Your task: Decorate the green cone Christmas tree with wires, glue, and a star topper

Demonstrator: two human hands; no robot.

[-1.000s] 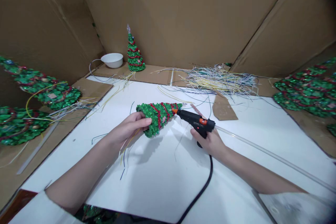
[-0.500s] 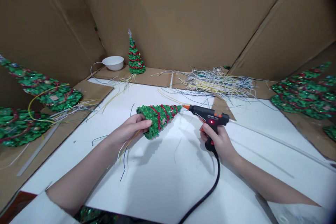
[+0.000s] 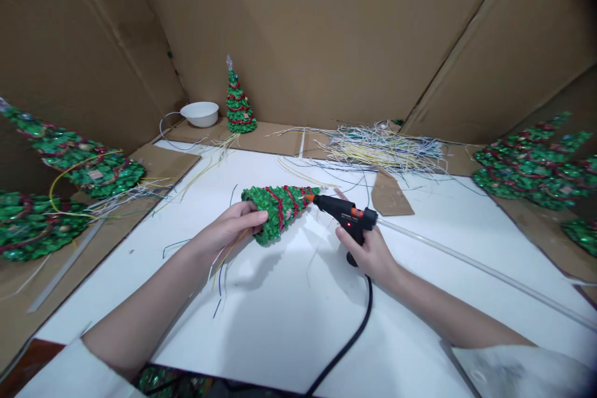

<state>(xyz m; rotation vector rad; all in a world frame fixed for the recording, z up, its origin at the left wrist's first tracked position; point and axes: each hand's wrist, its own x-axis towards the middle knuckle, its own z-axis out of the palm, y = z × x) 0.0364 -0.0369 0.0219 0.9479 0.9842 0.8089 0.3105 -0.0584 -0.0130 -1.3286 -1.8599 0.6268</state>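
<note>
My left hand is closed on the wide base of a small green Christmas tree wound with red garland. The tree lies on its side in the air, its tip pointing right. Wrapped round the handle of a black glue gun is my right hand. The gun's orange nozzle touches or nearly touches the tree close to its tip; which of the two I cannot tell. A long clear glue stick sticks out of the gun's back, and a red light glows on its side.
Behind stand a white bowl and another decorated tree. A heap of coloured wires lies at the back, near a cardboard scrap. More trees stand at left and right. The gun's black cord crosses the white tabletop.
The glue gun in my right hand has moved left and slightly down, its nozzle shifting from just off the tree's tip to the side near it. My left hand and the tree stay almost still.
</note>
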